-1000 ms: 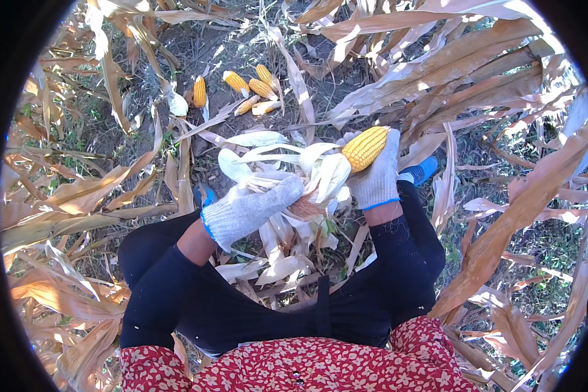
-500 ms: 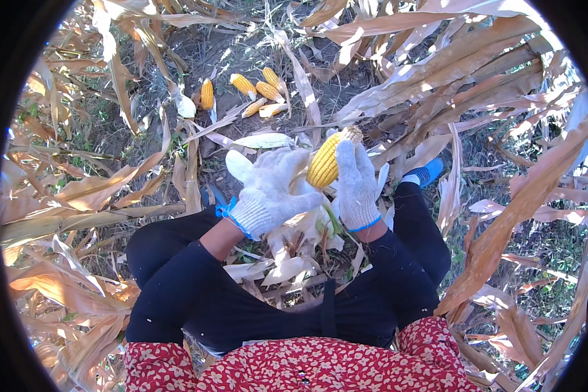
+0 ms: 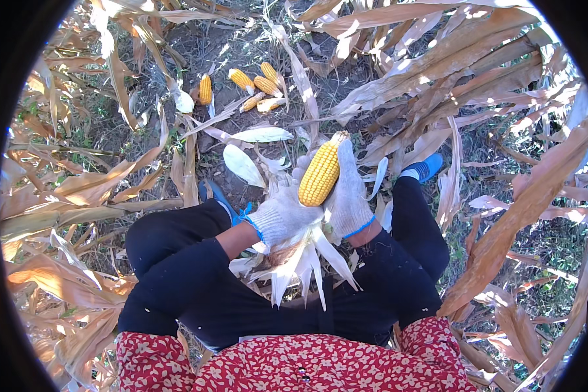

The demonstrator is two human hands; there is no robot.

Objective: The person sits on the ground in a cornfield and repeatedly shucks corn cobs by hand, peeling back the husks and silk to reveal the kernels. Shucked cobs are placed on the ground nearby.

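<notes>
A bare yellow corn ear [image 3: 319, 175] is held between my two gloved hands, its tip tilted away from me and slightly right. My left hand [image 3: 282, 214] is closed around the ear's lower end, its fingertips partly behind the ear. Along the ear's right side lies my right hand [image 3: 349, 193], closed against it with the thumb side toward the kernels. Peeled pale husk [image 3: 305, 264] hangs in spread strips below the hands, toward my lap. The join between husk and ear is hidden by the gloves.
Several husked corn ears [image 3: 266, 85] lie in a loose group on the soil ahead, with a single ear [image 3: 205, 89] to their left. Loose white husk pieces [image 3: 243, 164] lie nearer. Dry corn stalks and leaves [image 3: 451, 72] surround me, and my blue shoes [image 3: 427, 168] flank the hands.
The ear has come down and nearer to me, standing more upright. My left hand has moved right onto its lower end, and the husk strips now hang toward my lap.
</notes>
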